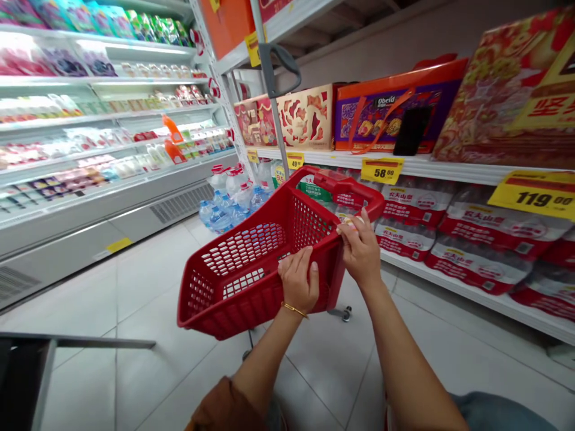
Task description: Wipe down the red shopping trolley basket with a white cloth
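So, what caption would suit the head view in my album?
A person's left grip and right grip hold a red shopping cart by its rim, between lit shelves and bottle packs.

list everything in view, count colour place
shopping cart: one, red, centre
display case: one, white-grey, left
packaged goods: many, multicoloured, display case
blurred items: two, orange, case front
bottles: many, blue-clear, beyond cart
boxes: several, multicoloured, upper right
rectangular object: one, black, before boxes
bottle packs: many, red-white, lower right
price tags: several, yellow, mostly right
handle: one, grey, above cart
sleeve: one, brown, left arm
bracelet: one, gold, left wrist
left hand: one, bare, cart's rim
right hand: one, bare, cart's rim
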Demonstrator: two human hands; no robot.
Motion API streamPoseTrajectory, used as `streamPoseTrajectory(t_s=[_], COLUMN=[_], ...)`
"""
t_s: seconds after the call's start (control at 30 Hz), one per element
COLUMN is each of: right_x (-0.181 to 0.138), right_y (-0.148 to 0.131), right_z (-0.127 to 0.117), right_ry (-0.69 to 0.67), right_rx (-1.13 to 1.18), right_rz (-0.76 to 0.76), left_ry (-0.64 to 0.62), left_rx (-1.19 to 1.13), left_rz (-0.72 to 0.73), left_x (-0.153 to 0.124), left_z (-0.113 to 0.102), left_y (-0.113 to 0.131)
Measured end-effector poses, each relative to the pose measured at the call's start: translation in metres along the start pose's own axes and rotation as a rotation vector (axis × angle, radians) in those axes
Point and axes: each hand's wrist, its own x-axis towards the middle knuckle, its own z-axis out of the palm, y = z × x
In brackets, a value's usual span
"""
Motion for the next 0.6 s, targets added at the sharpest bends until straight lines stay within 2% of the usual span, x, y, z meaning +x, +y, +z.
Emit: streamPoseTrajectory(t_s=[0.13, 0.23, 0.33, 0.43, 0.6], right_x=[-0.002, -0.005, -0.009, -0.013, -0.026], right_y=[-0.016, -0.024, -0.028, -0.030, -0.032], right_z=[0.001, 0.002, 0.002, 0.003, 0.013], right_ry=[0.001, 0.006, 0.012, 0.023, 0.095], right_rx=[-0.017, -0.011, 0.020, 0.077, 0.162], right_rz=[0.016, 0.027, 0.044, 0.058, 0.092], left_ry=[0.029, 0.041, -0.037, -0.118, -0.124], left_rx=[0.124, 0.127, 0.081, 0.025, -0.003], left_rz=[-0.042, 0.069, 0.209, 0.218, 0.206], left_x=[0.009, 0.018, 0.027, 0.029, 0.024], left_z=[-0.011, -0.011, -0.004, 0.003, 0.005], left_y=[0.008, 0.013, 0.017, 0.019, 0.020])
